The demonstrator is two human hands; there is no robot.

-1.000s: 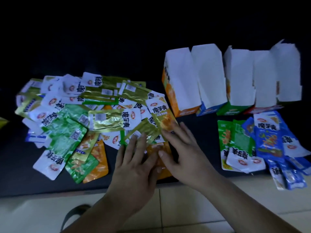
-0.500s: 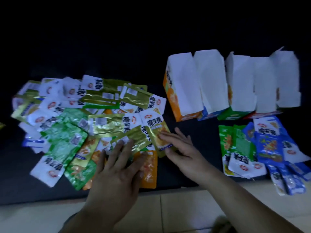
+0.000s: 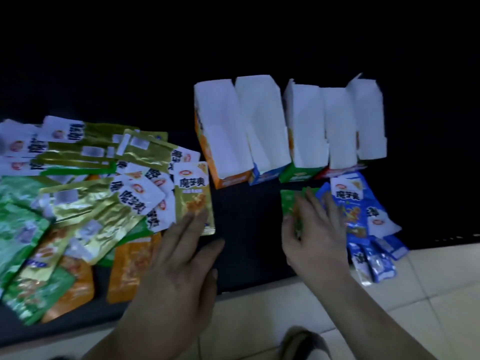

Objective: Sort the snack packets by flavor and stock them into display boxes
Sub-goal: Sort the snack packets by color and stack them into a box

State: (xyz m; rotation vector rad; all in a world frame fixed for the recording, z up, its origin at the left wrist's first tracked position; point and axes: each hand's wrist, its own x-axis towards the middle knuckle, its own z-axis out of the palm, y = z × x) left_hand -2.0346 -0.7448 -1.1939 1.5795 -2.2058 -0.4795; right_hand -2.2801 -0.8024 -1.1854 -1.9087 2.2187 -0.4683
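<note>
Dark tabletop (image 3: 246, 229) runs across your view, with pale floor tiles (image 3: 345, 302) showing below its near edge. Your left hand (image 3: 176, 276) is open, its fingers straight and slightly spread, the fingertips resting on the lower end of a gold packet (image 3: 193, 193) that lies face up at the right edge of the mixed pile (image 3: 78, 201) of gold, green and orange packets. Your right hand (image 3: 317, 237) is open too, laid flat with spread fingers over the small stack of green packets (image 3: 289, 203) on the right, the thumb at the stack's left side. Just beside that stack, partly under your fingers, lie the blue packets (image 3: 358, 214), some overhanging the table's edge. Behind both stacks stands a row of display boxes (image 3: 259, 126) touching side by side, white flaps raised, fronts orange, blue, green and red.
</note>
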